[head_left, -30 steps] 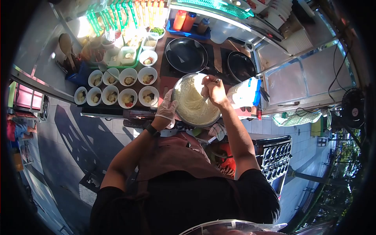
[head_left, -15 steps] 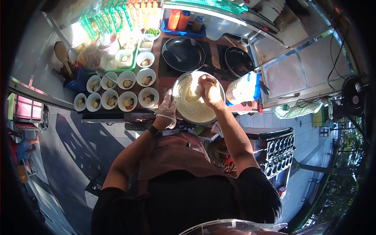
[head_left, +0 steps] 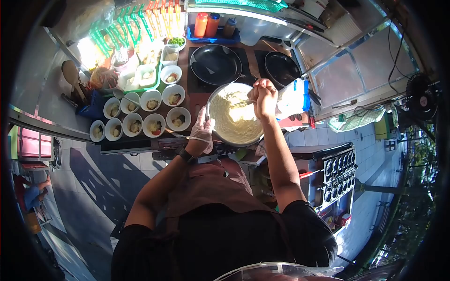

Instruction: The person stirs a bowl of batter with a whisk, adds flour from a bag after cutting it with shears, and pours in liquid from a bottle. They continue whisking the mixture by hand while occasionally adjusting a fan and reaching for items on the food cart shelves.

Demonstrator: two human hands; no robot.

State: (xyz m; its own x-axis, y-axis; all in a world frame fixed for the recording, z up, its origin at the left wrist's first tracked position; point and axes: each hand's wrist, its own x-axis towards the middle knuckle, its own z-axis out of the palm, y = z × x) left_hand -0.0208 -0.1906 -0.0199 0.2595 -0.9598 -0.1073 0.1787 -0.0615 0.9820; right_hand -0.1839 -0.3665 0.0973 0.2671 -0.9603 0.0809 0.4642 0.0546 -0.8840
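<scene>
A large metal bowl [head_left: 239, 140] of pale, thick batter [head_left: 234, 124] stands at the counter's front edge. My left hand [head_left: 202, 132], in a clear glove, grips the bowl's left rim. Over the right side of the bowl, my right hand [head_left: 264, 97] is closed round the handle of a utensil whose end lies in the batter. Left of the bowl are two rows of white cups, the nearest one [head_left: 178, 119] holding a pale mix with dark bits. A spoon [head_left: 126, 97] rests across the cups.
Behind the bowl sit a large black pan [head_left: 216, 64] and a smaller one [head_left: 282, 69]. A blue and white bag [head_left: 294, 97] stands right of the bowl. Sauce bottles in a blue tray [head_left: 213, 38] are at the back. A fan [head_left: 422, 100] is far right.
My right hand has moved to the right and slightly up, from over the bowl's middle to its right rim. My left hand stays at the left rim.
</scene>
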